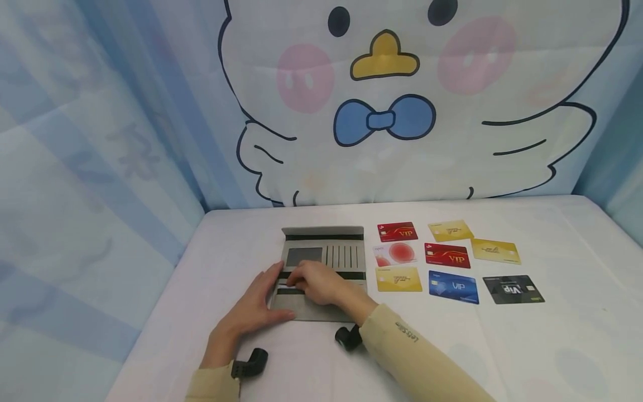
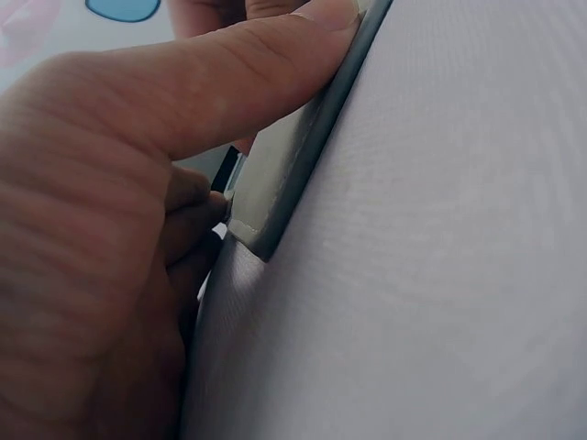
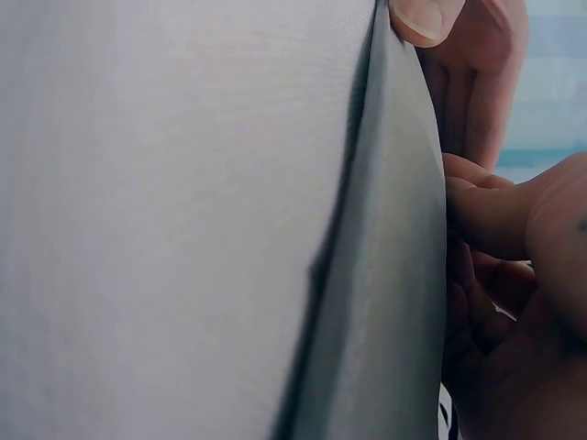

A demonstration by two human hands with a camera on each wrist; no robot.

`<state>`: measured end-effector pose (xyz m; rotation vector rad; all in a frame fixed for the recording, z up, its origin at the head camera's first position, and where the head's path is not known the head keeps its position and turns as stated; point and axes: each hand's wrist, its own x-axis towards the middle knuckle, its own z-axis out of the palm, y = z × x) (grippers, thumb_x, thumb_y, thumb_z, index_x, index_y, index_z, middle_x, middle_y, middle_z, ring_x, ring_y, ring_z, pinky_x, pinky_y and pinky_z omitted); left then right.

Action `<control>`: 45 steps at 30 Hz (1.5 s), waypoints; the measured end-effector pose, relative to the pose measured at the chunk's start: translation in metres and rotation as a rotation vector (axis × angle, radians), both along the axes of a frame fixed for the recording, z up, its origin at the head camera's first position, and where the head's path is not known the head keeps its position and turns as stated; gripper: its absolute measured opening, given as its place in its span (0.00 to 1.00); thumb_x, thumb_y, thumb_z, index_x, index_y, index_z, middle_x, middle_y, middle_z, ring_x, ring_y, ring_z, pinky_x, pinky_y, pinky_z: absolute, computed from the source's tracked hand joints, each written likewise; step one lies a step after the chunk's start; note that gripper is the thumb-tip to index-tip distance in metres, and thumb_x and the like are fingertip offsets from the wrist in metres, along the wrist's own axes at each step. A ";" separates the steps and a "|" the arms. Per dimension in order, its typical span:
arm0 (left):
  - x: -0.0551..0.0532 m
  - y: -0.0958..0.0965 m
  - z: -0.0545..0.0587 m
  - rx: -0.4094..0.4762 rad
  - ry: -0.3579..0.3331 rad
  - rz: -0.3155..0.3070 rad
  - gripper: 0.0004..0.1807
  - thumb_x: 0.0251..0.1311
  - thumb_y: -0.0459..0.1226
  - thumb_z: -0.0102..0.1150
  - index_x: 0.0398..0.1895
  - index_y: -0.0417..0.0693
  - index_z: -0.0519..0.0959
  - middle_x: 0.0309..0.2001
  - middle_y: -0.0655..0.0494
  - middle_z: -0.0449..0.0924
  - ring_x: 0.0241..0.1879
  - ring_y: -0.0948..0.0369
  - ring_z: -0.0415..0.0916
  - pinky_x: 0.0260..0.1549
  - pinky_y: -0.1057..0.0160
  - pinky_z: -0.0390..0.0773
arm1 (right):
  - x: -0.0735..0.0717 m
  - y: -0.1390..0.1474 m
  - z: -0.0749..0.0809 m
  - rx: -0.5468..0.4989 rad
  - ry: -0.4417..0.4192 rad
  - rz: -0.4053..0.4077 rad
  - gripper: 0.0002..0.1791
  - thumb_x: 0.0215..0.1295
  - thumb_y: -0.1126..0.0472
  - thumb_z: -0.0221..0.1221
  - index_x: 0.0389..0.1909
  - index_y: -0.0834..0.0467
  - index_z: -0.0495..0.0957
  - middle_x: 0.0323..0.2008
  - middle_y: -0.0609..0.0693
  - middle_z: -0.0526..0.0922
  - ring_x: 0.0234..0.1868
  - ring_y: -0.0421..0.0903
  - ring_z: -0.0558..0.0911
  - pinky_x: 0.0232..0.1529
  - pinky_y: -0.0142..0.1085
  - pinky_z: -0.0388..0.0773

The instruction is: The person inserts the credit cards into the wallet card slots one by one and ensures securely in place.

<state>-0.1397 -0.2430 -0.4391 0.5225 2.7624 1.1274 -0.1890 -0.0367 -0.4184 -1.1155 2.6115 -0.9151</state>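
Observation:
A grey card organizer (image 1: pixel 329 311) lies opened out on the table, with black bands, a dark rectangular window and a row of narrow slits. My left hand (image 1: pixel 254 304) rests at its near left corner, fingers fairly straight along the left side and thumb on the front edge. In the left wrist view that thumb (image 2: pixel 266 78) lies along the organizer's edge (image 2: pixel 275 183). My right hand (image 1: pixel 321 283) reaches over the lower part, its bent fingertips down at a pale strip between the black bands. Whether they pinch a card there is hidden.
Several cards lie right of the organizer: two red VIP cards (image 1: pixel 397 231) (image 1: pixel 447 255), a pink one (image 1: pixel 394 254), three gold ones (image 1: pixel 450 230) (image 1: pixel 495 250) (image 1: pixel 399 279), a blue one (image 1: pixel 454 287) and a black one (image 1: pixel 513 290). A printed curtain (image 1: pixel 382 167) hangs behind the table.

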 end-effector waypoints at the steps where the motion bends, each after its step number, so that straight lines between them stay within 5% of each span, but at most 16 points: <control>1: 0.000 0.000 0.000 0.000 0.000 0.001 0.60 0.51 0.51 0.77 0.80 0.41 0.51 0.79 0.44 0.50 0.77 0.43 0.46 0.72 0.39 0.49 | 0.000 0.000 0.000 -0.008 -0.003 0.002 0.10 0.70 0.70 0.60 0.46 0.57 0.87 0.40 0.48 0.82 0.44 0.43 0.80 0.50 0.37 0.79; 18: -0.003 0.002 0.001 -0.043 0.005 0.000 0.60 0.50 0.50 0.77 0.80 0.41 0.51 0.79 0.44 0.51 0.77 0.46 0.46 0.75 0.47 0.42 | -0.015 0.035 0.010 -0.202 -0.208 -0.086 0.11 0.74 0.68 0.56 0.51 0.61 0.84 0.48 0.50 0.85 0.49 0.45 0.80 0.56 0.41 0.78; 27: -0.002 0.000 0.000 -0.045 0.009 0.001 0.61 0.50 0.50 0.77 0.81 0.42 0.50 0.79 0.43 0.50 0.78 0.46 0.45 0.75 0.48 0.41 | -0.015 0.041 0.012 -0.033 -0.141 -0.023 0.02 0.68 0.64 0.65 0.38 0.58 0.85 0.32 0.43 0.81 0.36 0.42 0.76 0.42 0.36 0.79; 45: -0.001 0.001 0.001 -0.039 0.005 0.000 0.60 0.50 0.50 0.76 0.80 0.41 0.51 0.79 0.44 0.50 0.77 0.45 0.46 0.75 0.46 0.42 | -0.010 0.034 0.005 -0.018 -0.056 -0.040 0.06 0.67 0.65 0.65 0.30 0.54 0.80 0.29 0.43 0.75 0.32 0.41 0.74 0.35 0.35 0.76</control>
